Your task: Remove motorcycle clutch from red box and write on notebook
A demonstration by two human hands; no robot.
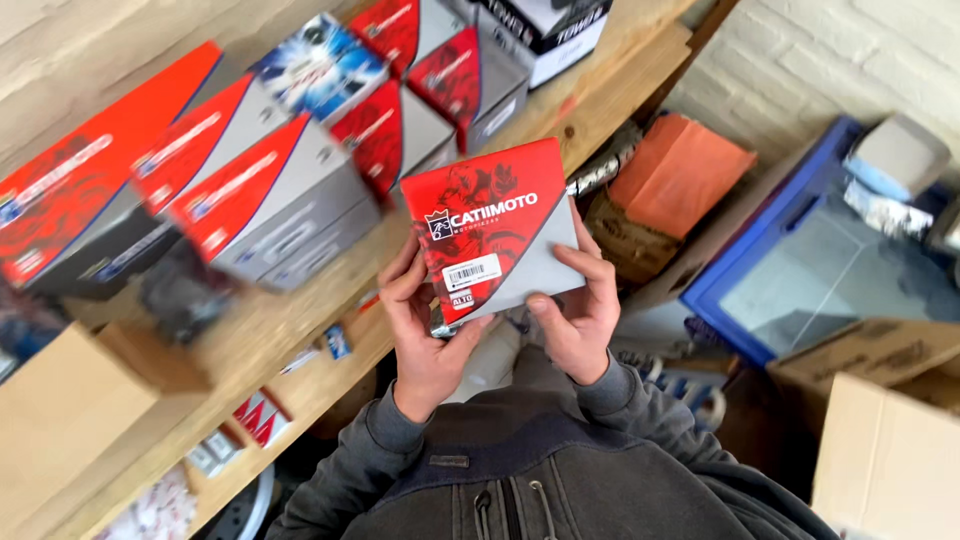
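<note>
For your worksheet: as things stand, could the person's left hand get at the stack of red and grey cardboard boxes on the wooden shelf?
Probably not at once: the left hand is gripping the red and grey box with the right hand. The stack on the shelf lies close, unobstructed.

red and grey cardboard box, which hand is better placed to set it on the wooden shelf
Probably left: the left hand grips the red and grey cardboard box on the side facing the wooden shelf; the right hand is farther away.
</note>
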